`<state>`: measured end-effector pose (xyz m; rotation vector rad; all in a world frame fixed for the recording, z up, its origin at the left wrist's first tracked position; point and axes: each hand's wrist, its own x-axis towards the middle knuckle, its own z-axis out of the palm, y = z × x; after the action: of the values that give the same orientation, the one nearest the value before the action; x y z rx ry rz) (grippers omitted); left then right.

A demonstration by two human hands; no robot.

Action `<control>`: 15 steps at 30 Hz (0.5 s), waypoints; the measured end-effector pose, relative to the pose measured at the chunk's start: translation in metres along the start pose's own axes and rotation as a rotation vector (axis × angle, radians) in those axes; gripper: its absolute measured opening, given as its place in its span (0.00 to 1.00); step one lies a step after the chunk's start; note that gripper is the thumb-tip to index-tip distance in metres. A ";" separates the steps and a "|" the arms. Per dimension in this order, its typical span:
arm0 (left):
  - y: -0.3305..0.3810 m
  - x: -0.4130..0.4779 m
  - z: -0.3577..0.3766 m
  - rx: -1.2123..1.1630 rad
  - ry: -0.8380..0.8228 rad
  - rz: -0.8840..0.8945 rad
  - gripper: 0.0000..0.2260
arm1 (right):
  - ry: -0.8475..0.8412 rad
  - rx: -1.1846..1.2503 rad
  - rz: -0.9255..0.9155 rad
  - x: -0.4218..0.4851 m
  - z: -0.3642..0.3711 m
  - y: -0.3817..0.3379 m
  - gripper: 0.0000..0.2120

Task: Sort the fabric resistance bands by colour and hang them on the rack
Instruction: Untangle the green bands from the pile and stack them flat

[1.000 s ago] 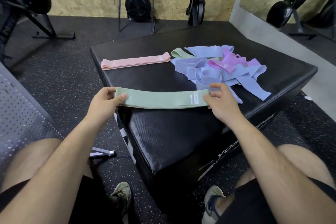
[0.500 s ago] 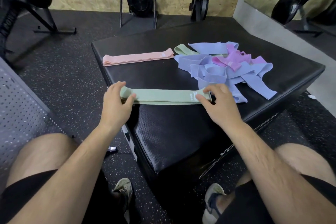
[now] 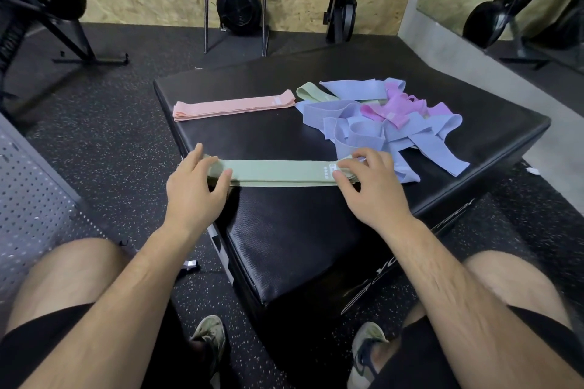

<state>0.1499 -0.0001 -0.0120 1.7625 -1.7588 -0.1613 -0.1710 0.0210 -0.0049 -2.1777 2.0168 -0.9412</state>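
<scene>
We see the green band point(image 3: 278, 172) lying flat & straight on the black padded box point(image 3: 300, 230), near its front-L edge. Layered edges suggest more than 1 band in that stack. Our L hand point(image 3: 192, 189) lies over the band's L end, fingers fairly straight on top and thumb pressing the fabric, not wrapped round it. Our R hand point(image 3: 369, 189) sits on the R end by the white label, fingers bent w/ tips on the fabric. We can't tell if it pinches or only presses. Farther back a flat pink stack point(image 3: 234, 106) lies well apart. To the R is a loose pile of blue bands point(image 3: 363, 129) w/ purple bands point(image 3: 388, 109) on top & 1 green loop point(image 3: 311, 91) at its back.
</scene>
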 end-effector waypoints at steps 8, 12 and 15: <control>0.054 0.022 0.032 -0.061 -0.014 0.249 0.17 | 0.099 -0.023 -0.115 0.031 0.013 -0.031 0.11; 0.085 0.058 0.049 -0.073 -0.060 0.376 0.13 | 0.113 -0.040 -0.093 0.068 0.015 -0.029 0.13; 0.104 0.095 0.062 -0.047 -0.117 0.426 0.13 | 0.136 -0.099 -0.054 0.092 0.013 -0.018 0.16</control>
<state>0.0384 -0.1007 0.0245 1.3306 -2.1514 -0.1253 -0.1509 -0.0650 0.0286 -2.2888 2.1169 -1.0441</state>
